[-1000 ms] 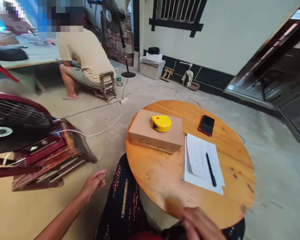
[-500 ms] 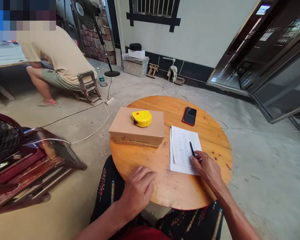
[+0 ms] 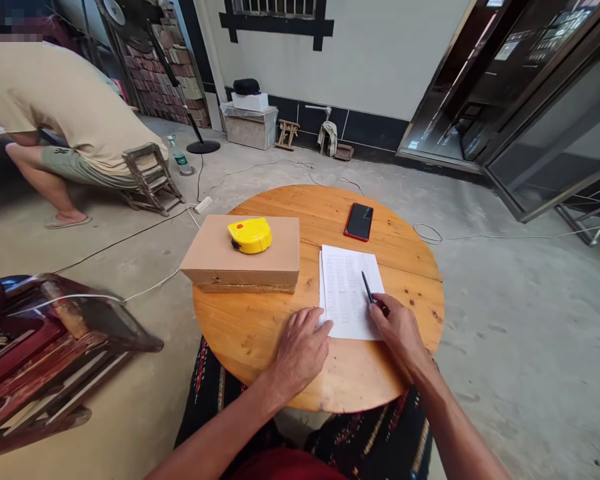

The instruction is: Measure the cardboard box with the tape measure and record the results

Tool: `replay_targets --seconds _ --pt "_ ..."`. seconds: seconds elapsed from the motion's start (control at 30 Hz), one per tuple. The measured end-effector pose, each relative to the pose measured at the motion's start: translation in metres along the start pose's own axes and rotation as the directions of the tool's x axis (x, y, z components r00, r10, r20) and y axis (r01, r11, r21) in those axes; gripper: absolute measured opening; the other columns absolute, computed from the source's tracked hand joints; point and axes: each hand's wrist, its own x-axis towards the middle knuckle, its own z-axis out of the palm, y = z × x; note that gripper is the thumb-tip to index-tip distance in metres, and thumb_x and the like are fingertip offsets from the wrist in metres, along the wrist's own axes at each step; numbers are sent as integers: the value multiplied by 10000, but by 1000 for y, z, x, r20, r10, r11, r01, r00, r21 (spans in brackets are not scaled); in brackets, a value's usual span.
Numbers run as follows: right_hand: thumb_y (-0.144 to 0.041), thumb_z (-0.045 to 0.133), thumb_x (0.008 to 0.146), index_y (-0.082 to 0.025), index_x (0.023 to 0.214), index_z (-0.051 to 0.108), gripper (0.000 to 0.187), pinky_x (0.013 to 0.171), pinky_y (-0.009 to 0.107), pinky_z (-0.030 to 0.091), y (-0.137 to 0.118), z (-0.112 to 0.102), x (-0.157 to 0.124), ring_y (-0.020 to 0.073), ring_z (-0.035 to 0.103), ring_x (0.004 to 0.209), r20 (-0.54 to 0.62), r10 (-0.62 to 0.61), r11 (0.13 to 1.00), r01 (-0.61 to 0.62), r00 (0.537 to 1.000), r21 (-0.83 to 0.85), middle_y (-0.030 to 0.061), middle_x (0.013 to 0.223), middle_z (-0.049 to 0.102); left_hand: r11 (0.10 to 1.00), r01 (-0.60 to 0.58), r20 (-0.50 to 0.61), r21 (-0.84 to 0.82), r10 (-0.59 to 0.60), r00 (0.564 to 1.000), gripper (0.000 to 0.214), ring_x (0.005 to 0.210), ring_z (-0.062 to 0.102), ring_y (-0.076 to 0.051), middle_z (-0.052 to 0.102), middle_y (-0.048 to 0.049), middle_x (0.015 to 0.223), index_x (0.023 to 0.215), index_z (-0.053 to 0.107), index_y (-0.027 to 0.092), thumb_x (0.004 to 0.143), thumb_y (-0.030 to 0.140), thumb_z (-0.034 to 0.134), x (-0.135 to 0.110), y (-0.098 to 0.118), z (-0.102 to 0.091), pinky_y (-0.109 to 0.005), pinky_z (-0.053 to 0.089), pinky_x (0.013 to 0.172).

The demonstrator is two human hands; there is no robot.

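Note:
A black pen (image 3: 367,287) is held in the fingers of my right hand (image 3: 399,328), its far end pointing up and away over the sheets of paper (image 3: 347,277). The top sheet carries printed columns too small to read. My left hand (image 3: 304,343) lies palm down on the round wooden table (image 3: 260,327), fingers stretched out, thumb at the papers' lower left corner. Beyond it sits a brown cardboard box (image 3: 250,267) with a yellow tape measure (image 3: 251,235) on top. Behind the papers lies a dark phone with a red edge (image 3: 359,222).
At the far left a person (image 3: 70,113) sits on a small wooden chair (image 3: 153,177), beside a plastic bottle (image 3: 181,160) and a standing fan (image 3: 180,93). Cables (image 3: 130,233) cross the concrete floor. A wooden rack (image 3: 75,333) stands to my left; a glass door (image 3: 560,140) is at the right.
My left hand has moved right and forward, reaching the papers' lower left corner, its fingers now straighter. My right hand keeps the pen over the sheets. The view has swung slightly right.

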Motion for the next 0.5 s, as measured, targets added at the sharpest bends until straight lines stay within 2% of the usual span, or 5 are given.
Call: replay_targets --seconds 0.1,0.2,0.27,0.4,0.5 --pt "-362 417 843 -178 928 636 298 621 292 450 11 -16 -2 192 589 684 12 44 984 -45 999 170 48 785 665 1000 -12 -18 6 12 1000 279 1127 490 -268 567 -87 1252 1127 630 208 875 129 537 -2 -1 3 -442 443 967" --pt "-381 446 824 -215 780 543 198 516 262 409 19 -31 -7 156 504 542 70 150 880 -165 986 446 -13 608 561 1000 -21 -32 -9 21 999 284 1132 478 -269 561 -88 1259 1132 627 209 878 135 525 -2 -3 6 -444 436 961" --pt "-394 464 812 -226 749 517 187 467 254 365 21 -37 -11 143 446 482 71 199 849 -208 977 486 -42 530 488 1000 -17 -36 -18 16 999 287 1128 475 -268 558 -88 1258 1134 625 211 878 136 518 -1 -3 7 -445 434 955" --pt "-515 522 793 -229 755 594 298 517 284 414 29 -41 -10 182 544 573 -30 152 969 -143 988 200 -7 613 579 1000 2 -34 -30 -3 999 268 1096 483 -251 562 -78 1234 1111 620 217 861 156 542 -2 0 1 -427 430 944" --pt "-595 530 756 -244 675 658 382 470 328 433 46 -39 2 229 584 516 11 77 996 -76 997 -47 18 551 618 1000 2 -18 -16 -2 1000 210 1068 493 -234 571 -66 1183 1056 615 210 854 194 564 -2 3 -6 -394 431 915"
